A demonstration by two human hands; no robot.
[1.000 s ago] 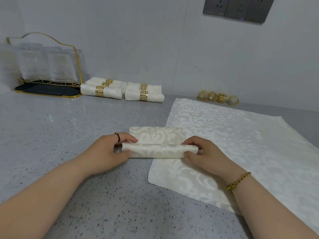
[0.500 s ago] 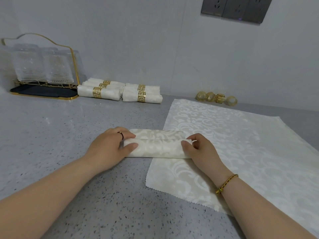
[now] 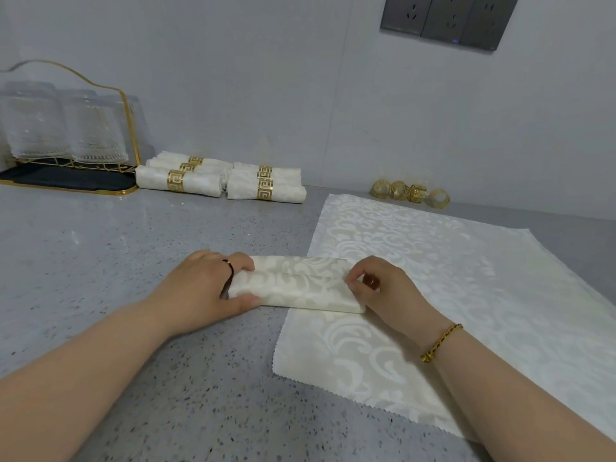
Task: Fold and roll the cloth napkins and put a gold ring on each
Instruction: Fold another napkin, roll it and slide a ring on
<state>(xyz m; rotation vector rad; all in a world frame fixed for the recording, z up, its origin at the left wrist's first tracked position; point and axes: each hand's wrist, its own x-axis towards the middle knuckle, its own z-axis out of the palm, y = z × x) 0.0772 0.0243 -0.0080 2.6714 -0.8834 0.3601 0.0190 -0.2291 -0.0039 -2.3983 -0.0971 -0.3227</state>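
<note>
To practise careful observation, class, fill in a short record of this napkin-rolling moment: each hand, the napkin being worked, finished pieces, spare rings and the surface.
Left hand: grips the napkin roll's left end
Right hand: pinches its right end
Napkin roll: no ring on it, lying partly on the flat napkin, partly on the counter
Ringed napkins: five, by the wall
Loose rings: four, beyond the flat napkin

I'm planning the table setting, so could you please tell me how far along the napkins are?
Done: five ringed rolls at the back. In hand: the left hand and right hand hold a part-rolled napkin. Left: its ring, from four loose gold rings, and the flat napkin beneath.
</note>
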